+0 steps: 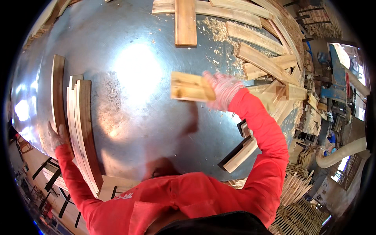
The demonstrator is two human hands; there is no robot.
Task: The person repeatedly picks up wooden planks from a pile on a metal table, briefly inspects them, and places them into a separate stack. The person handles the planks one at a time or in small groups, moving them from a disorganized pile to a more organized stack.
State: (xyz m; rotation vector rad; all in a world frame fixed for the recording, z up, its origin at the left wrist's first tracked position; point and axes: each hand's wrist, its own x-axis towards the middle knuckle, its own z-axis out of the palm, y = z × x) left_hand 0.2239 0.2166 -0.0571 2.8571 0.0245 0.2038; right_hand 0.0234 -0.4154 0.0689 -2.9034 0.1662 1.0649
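My right hand (222, 90), in a red-and-white glove, is closed on the right end of a short wooden board (190, 87) with a dark knot. That board is held above a shiny metal table (149, 129). At the left, my gloved left hand (57, 135) straddles the near part of a long wooden board (58, 86), fingers on its left side and thumb on its right. Just right of that board lies a stack of long narrow boards (84, 129), side by side.
A board (185, 25) juts toward me from the far edge. Several boards (266, 62) lie crisscrossed at the far right among wood shavings (217, 29). Nearer right are short pieces with dark sides (239, 154). Beyond stand blue machinery (333, 74) and a pale hose (340, 154).
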